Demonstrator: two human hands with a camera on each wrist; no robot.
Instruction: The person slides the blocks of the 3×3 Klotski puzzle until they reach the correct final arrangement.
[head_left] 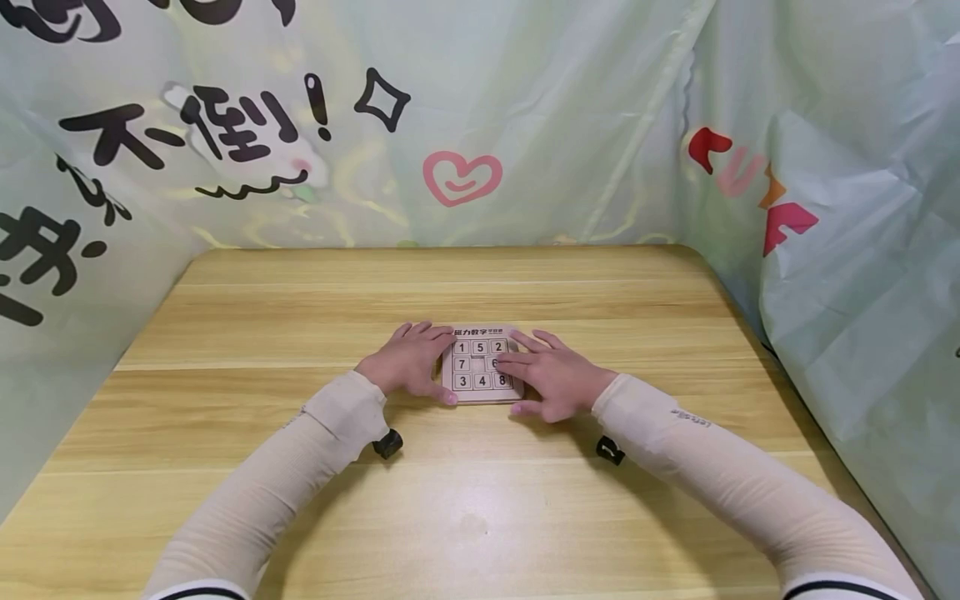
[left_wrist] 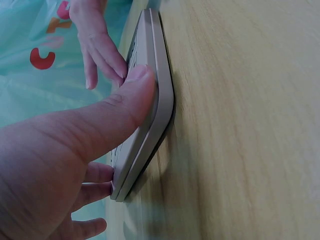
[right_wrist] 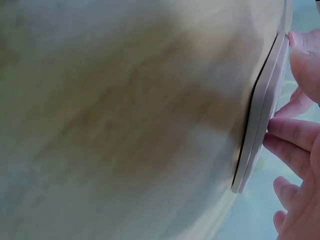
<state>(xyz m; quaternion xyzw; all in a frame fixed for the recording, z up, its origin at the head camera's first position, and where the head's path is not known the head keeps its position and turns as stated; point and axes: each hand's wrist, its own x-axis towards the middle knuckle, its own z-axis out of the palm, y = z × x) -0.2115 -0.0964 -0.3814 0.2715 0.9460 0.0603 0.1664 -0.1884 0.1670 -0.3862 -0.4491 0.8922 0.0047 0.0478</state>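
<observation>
A flat, light-coloured sliding number puzzle (head_left: 478, 364) lies on the table, with a vacant square in the middle of its numbered tiles. My left hand (head_left: 411, 360) holds its left side, the thumb at the near corner and the fingers by the far corner. In the left wrist view, the left thumb (left_wrist: 120, 107) lies over the puzzle's edge (left_wrist: 163, 100). From the right, my right hand (head_left: 557, 379) reaches over the board with extended fingers, the fingertips touching the tile marked 6. The right wrist view shows two fingers (right_wrist: 292, 132) against the puzzle's face.
The puzzle rests on a wood-grain table (head_left: 480, 483). A pale printed cloth (head_left: 555, 125) with dark lettering and a pink heart hangs behind it and along both sides. Both wrists carry small black devices below light sleeves.
</observation>
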